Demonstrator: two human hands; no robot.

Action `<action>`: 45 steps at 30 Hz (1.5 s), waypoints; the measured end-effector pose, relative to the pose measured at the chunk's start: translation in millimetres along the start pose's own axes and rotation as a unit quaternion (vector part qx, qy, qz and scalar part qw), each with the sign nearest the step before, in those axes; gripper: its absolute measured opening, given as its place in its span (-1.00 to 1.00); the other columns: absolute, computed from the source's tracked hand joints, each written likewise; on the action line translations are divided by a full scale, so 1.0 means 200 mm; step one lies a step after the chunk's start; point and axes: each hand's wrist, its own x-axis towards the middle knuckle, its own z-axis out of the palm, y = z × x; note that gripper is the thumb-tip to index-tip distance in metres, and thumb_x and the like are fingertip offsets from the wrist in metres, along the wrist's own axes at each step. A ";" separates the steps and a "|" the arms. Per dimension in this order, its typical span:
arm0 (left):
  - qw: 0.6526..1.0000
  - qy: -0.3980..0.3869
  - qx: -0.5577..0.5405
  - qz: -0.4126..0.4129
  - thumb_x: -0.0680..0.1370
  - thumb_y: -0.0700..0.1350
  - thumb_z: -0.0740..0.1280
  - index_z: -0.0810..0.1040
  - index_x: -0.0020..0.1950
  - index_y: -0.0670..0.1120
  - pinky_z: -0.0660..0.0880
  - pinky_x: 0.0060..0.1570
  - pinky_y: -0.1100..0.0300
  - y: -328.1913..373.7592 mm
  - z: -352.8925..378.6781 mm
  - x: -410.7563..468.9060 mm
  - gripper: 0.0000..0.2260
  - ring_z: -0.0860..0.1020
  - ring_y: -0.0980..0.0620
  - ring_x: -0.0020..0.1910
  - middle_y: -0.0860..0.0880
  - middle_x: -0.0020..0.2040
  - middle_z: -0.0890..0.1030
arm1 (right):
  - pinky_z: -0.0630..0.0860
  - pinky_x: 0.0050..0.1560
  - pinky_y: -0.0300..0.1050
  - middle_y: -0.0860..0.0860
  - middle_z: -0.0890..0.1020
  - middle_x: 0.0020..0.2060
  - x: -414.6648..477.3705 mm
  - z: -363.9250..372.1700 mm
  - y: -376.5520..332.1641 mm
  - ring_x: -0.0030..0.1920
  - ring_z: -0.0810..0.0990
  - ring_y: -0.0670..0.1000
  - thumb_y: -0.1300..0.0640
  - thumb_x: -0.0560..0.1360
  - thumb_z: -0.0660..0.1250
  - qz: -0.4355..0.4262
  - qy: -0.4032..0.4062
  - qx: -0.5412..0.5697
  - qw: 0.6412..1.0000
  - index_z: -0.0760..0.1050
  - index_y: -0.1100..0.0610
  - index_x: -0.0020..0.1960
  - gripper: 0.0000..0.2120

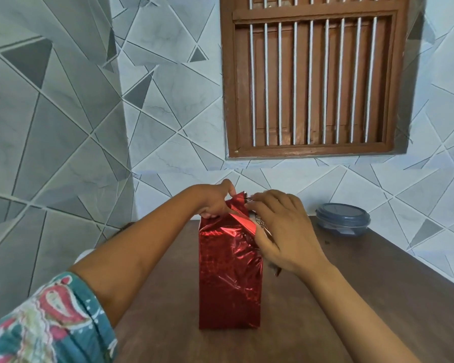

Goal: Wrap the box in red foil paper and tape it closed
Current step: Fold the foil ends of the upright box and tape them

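A tall box covered in shiny red foil paper (pixel 228 279) stands upright in the middle of the brown wooden table (pixel 351 297). Its sides are wrapped; loose foil sticks up at the top end. My left hand (pixel 215 200) pinches the foil at the top left edge. My right hand (pixel 283 229) presses over the top right side, fingers curled on the foil flap, whose silver underside shows beneath them. The box itself is hidden under the paper. No tape is visible.
A round container with a dark blue lid (pixel 342 218) sits at the table's back right by the tiled wall. A brown barred window (pixel 315 79) is above. A tiled wall corner juts out on the left.
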 end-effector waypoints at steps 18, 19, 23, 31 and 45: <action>0.940 0.100 0.009 0.325 0.43 -0.17 0.16 0.67 0.06 -0.07 0.41 0.04 0.38 -0.17 0.06 -0.11 -0.66 0.54 0.23 0.02 0.11 0.00 0.61 | 0.18 0.14 -0.30 -0.07 0.60 0.14 -0.10 0.07 0.08 0.17 0.41 -0.06 -0.14 0.40 0.16 0.042 -0.021 0.070 0.996 0.24 0.13 0.43 -0.34; 0.939 0.093 0.013 0.330 0.41 -0.11 0.11 0.66 0.10 -0.09 0.39 0.09 0.36 -0.17 0.07 -0.12 -0.59 0.52 0.21 0.05 0.09 0.04 0.58 | 0.20 0.16 -0.29 -0.07 0.59 0.15 -0.10 0.07 0.08 0.17 0.42 -0.06 -0.13 0.40 0.14 0.044 -0.022 0.074 0.996 0.24 0.13 0.43 -0.34; 0.958 -0.004 0.019 0.285 0.41 0.04 0.02 0.51 0.25 0.12 0.25 0.32 0.25 -0.13 0.08 -0.14 -0.52 0.37 0.10 0.28 0.08 0.27 0.44 | 0.34 0.26 -0.09 -0.01 0.56 0.21 -0.10 0.06 0.13 0.24 0.46 0.01 -0.11 0.46 0.12 0.051 -0.029 0.071 0.996 0.20 0.12 0.46 -0.37; 0.945 0.031 -0.128 0.300 0.31 0.23 0.03 0.54 0.10 0.23 0.33 0.26 0.33 -0.15 0.05 -0.22 -0.54 0.48 0.24 0.22 0.10 0.24 0.55 | 0.36 0.25 -0.03 -0.02 0.55 0.23 -0.10 0.06 0.10 0.25 0.46 0.02 -0.15 0.46 0.09 0.046 -0.040 0.069 0.996 0.18 0.11 0.47 -0.36; 0.963 0.070 -0.149 0.211 0.50 0.11 0.22 0.67 0.00 0.16 0.41 -0.02 0.42 -0.20 -0.04 -0.19 -0.76 0.53 0.18 0.16 0.20 0.01 0.65 | 0.15 0.10 -0.28 0.04 0.60 -0.01 -0.09 0.00 0.06 0.11 0.46 0.01 -0.20 0.45 0.00 0.025 -0.044 0.031 0.998 0.14 0.18 0.50 -0.27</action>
